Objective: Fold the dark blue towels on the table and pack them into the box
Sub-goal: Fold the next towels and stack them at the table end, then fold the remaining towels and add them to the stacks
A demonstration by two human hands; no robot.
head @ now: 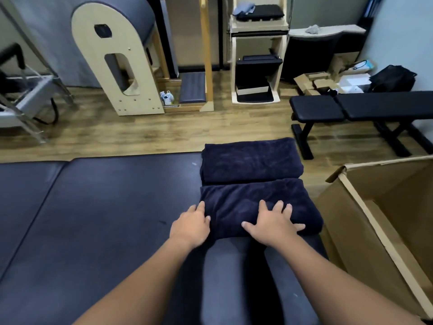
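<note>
towels x2 folded: near towel (257, 202), far towel (250, 161) | box (384, 221) x1 | L hand (191, 225) + R hand (273, 221) flat, fingers straight on near towel

2 dark navy towels (251, 161) on a dark blue-grey padded table (105, 207), plain brown cardboard box (384, 207), black bench (360, 106), wood-grain brown floor (140, 132).

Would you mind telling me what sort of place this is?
Probably a Pilates or fitness studio: a wooden ladder barrel, a black workout bench and a padded table stand on wood flooring.
</note>
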